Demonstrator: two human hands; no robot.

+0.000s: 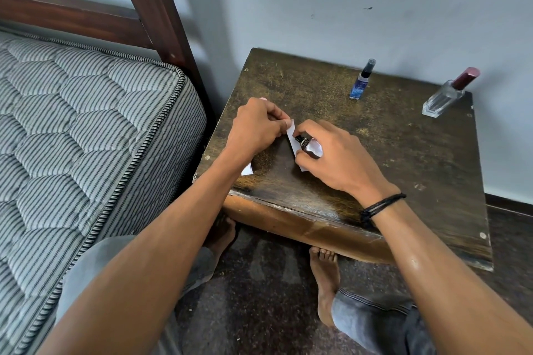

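Bottle [306,143] | held inside right grip [337,161], on paper strip [290,130] | left grip [253,130] pinches strip

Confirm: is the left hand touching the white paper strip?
Touching. The head view shows the left hand pinching the upper end of the white paper strip, while the right hand holds a small dark glass bottle against it.
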